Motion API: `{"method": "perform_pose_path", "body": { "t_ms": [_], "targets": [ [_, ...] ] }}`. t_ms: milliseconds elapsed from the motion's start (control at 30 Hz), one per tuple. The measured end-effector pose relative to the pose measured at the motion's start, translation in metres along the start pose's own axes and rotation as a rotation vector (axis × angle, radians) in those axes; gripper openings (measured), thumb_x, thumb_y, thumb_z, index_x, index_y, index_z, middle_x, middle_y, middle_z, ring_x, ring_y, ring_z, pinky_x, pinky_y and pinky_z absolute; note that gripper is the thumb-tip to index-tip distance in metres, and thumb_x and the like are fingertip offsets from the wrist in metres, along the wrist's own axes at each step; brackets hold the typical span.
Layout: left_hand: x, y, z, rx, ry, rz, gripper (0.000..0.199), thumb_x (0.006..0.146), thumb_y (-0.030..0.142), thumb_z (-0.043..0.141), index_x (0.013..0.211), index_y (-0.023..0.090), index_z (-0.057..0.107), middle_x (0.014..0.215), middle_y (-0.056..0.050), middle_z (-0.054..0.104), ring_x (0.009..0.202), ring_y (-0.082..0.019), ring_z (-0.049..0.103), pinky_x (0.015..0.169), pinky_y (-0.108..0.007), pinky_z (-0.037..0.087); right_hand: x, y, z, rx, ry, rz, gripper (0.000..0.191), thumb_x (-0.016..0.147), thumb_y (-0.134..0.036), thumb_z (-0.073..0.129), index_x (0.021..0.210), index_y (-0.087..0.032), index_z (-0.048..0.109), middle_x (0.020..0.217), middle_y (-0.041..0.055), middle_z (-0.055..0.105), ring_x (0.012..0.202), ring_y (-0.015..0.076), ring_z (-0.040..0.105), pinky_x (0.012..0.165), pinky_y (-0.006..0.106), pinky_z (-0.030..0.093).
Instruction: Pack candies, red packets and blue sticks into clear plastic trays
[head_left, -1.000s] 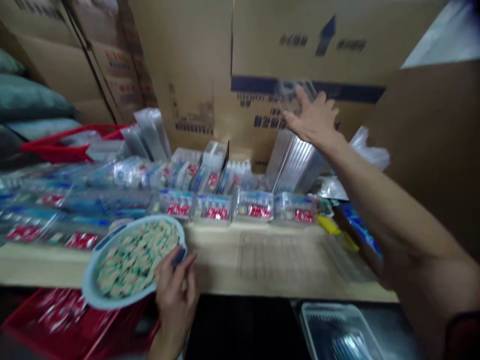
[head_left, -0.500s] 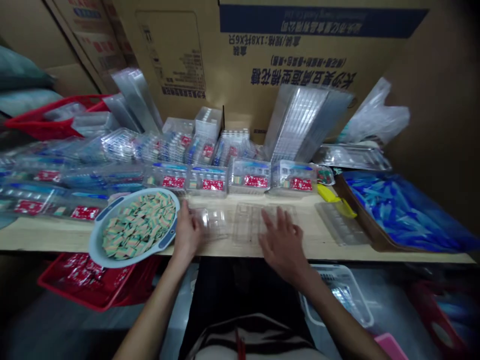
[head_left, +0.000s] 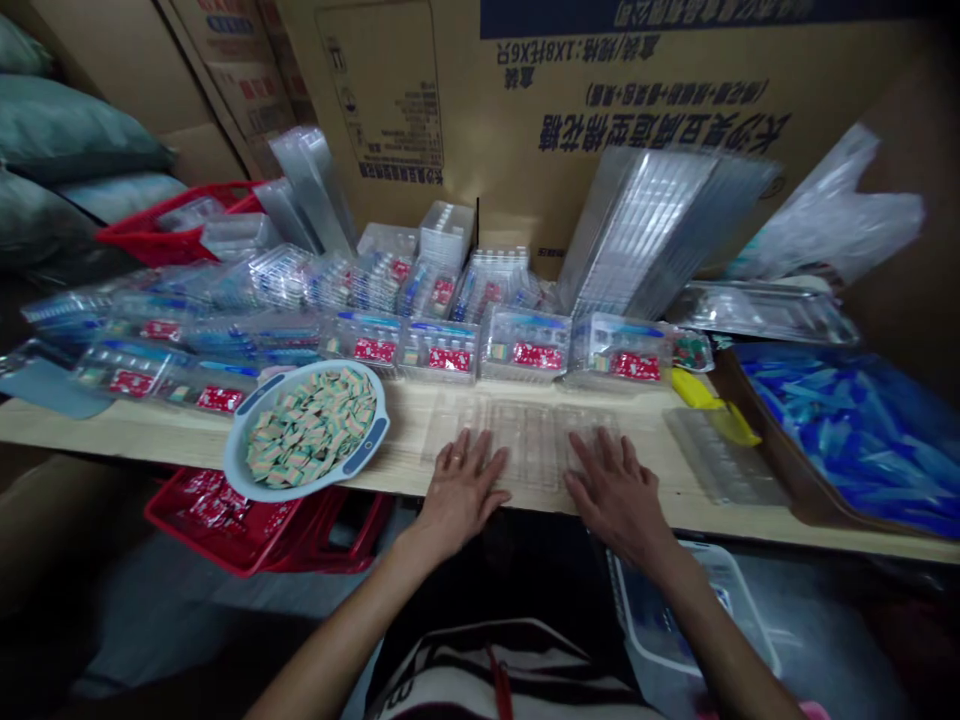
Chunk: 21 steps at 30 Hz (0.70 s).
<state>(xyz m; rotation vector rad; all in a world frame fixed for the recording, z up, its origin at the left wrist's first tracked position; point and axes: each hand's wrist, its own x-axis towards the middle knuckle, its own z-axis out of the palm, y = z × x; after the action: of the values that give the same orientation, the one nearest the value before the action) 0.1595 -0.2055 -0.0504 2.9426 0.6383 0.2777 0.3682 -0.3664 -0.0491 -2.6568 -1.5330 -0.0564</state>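
Observation:
Clear plastic trays (head_left: pixel 525 440) lie in a row on the wooden table in front of me. My left hand (head_left: pixel 463 490) rests palm down with fingers spread over the left end of the row. At the right end my right hand (head_left: pixel 615 490) lies flat, its fingers also spread. Neither hand is closed round anything. To the left stands a light blue bowl (head_left: pixel 234 452) full of small striped pieces in green, cream and pink. Behind the trays is a line of filled clear packs (head_left: pixel 525 345), with red packets and blue strips inside.
A tall stack of clear trays (head_left: pixel 637 230) leans against the cardboard box (head_left: pixel 465 90). At right are a carton of blue pieces (head_left: pixel 847 430), a yellow object (head_left: pixel 705 395) and another clear tray (head_left: pixel 720 455). Below the table sit a red basket (head_left: pixel 217 555) and a white basket (head_left: pixel 697 655).
My left hand has moved right from beside the bowl onto the trays, its fingers now spread. My right hand stays at the right end. The left tray lies closer to the others; the view has shifted.

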Motion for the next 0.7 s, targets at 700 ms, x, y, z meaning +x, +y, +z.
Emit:
{"method": "perform_pose_path", "body": {
  "t_ms": [700],
  "targets": [
    [0.0,-0.013,0.008,-0.186,0.424,-0.007,0.045,0.096,0.039,0.053,0.14,0.031,0.057,0.16,-0.01,0.045,0.147,-0.034,0.041,0.12,-0.056,0.031,0.042,0.209,-0.103,0.158,-0.072,0.808,0.032,0.099,-0.03,0.06,0.125,-0.015,0.068,0.121,0.0166,0.069,0.119,0.0311,0.062,0.1,0.044,0.049]
  ]
}}
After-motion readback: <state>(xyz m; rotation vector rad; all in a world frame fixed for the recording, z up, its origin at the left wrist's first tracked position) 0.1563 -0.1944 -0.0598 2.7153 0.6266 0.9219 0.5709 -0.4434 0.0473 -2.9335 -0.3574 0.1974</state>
